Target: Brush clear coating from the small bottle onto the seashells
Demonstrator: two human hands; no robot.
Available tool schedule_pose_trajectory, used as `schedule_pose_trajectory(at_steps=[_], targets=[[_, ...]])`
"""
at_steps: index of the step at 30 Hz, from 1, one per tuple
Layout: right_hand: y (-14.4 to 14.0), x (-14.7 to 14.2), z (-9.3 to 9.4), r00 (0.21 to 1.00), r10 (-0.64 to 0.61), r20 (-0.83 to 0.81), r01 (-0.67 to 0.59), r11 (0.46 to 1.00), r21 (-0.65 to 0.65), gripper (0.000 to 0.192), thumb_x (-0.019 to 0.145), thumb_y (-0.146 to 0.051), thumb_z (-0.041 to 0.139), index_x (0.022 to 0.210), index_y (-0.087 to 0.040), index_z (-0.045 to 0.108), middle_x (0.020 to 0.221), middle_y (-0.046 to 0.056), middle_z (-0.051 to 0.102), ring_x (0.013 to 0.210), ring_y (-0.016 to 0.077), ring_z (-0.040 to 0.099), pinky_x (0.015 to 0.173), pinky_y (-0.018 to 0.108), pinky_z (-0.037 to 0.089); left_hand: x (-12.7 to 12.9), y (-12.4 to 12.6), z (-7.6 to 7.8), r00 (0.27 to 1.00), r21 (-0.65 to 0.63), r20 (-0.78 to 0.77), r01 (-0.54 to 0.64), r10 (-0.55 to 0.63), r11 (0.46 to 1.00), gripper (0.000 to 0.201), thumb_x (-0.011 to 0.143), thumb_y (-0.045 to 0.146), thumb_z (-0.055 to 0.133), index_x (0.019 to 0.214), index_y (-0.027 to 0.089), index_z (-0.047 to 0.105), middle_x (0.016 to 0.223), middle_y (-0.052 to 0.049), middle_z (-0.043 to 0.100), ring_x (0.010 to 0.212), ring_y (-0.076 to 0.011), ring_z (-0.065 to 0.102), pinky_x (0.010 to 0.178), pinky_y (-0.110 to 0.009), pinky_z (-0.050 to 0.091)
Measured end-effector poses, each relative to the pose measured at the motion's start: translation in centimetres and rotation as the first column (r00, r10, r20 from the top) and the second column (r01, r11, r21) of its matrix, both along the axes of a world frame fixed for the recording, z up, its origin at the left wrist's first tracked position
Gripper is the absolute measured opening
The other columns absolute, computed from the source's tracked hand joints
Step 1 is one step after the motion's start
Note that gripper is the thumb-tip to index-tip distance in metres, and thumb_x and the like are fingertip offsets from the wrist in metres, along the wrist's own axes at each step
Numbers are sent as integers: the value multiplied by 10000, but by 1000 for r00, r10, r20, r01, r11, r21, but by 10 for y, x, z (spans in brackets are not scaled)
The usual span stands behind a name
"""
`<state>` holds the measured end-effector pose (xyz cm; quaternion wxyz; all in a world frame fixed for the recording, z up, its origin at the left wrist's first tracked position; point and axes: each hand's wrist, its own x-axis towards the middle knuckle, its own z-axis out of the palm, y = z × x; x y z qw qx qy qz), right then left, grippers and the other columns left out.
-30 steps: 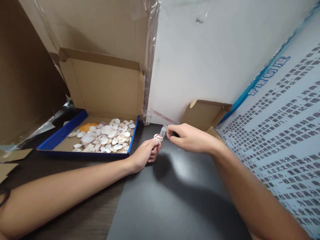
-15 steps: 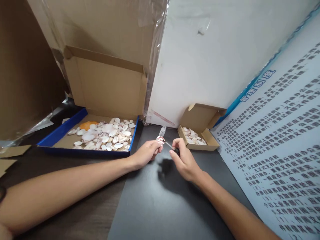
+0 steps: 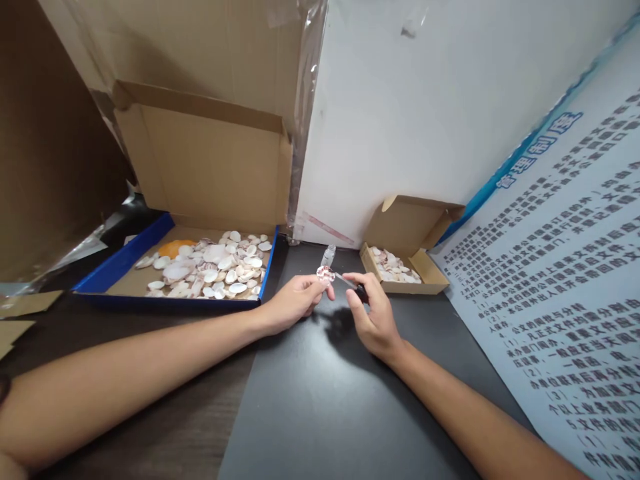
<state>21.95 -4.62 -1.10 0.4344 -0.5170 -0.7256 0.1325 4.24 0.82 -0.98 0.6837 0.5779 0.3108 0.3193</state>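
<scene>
Centrally, near the far edge of the dark tabletop (image 3: 320,413), left hand (image 3: 293,307) pinches one small pink-mottled shell (image 3: 325,273) at its fingertips, while right hand (image 3: 373,317) is closed on one thin brush with a black handle (image 3: 350,283), tip touching the shell; one small clear bottle (image 3: 329,255) stands just behind. Two open cardboard boxes: blue-sided box (image 3: 125,263) toward the far left with dozens of pale shells plus one orange, smaller box (image 3: 430,280) toward the far right with a small heap. White wall behind; printed board (image 3: 565,287) at right, blue heading 管理制度.
</scene>
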Motion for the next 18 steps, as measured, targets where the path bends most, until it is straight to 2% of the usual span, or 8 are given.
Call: schedule_pose_trajectory(at_steps=[2,5,9,13,15,18], targets=[[3,2,-1,998,-28,-48,29,1000,5,246,960,-291,431,1141,-190,564,1009,80,582,902,203,570,756,309,453,-1,2,0,1000,17,-21,0,0,1000,298,882,410,491,762,155,587,497,102,233,422,-62,162,409,-204,154],[6,4,-3,996,6,-86,-5,1000,10,230,958,-310,439,1068,-182,595,974,69,613,860,187,582,723,283,450,-2,5,0,999,8,-34,-15,15,1000,313,895,415,475,749,156,573,497,101,236,419,-60,164,409,-208,150],[6,3,-5,997,65,-35,-68,994,-88,211,940,-333,477,970,-180,619,832,27,632,634,133,527,585,241,396,-2,5,1,999,12,-28,-26,26,1000,273,894,360,457,735,159,550,488,101,239,415,-59,163,407,-206,151],[5,2,-5,1000,-1,-26,-2,992,-126,224,935,-351,487,940,-173,623,638,-24,536,492,104,417,493,230,325,-1,4,1,999,-1,-2,-47,47,999,274,911,370,423,750,171,520,485,104,238,399,-59,170,405,-210,159],[5,2,-5,998,-33,-50,26,992,-123,237,939,-357,476,955,-170,620,641,-23,536,487,103,409,485,229,318,-1,3,1,999,9,-6,-46,46,999,294,919,394,412,752,173,512,483,105,239,394,-59,180,405,-211,165],[3,4,-4,999,23,-45,-28,993,-116,236,932,-357,479,957,-170,620,694,-9,568,492,99,400,492,230,321,-1,4,1,999,24,-18,-47,47,999,290,916,390,412,746,174,506,481,105,243,390,-57,186,404,-210,169]])
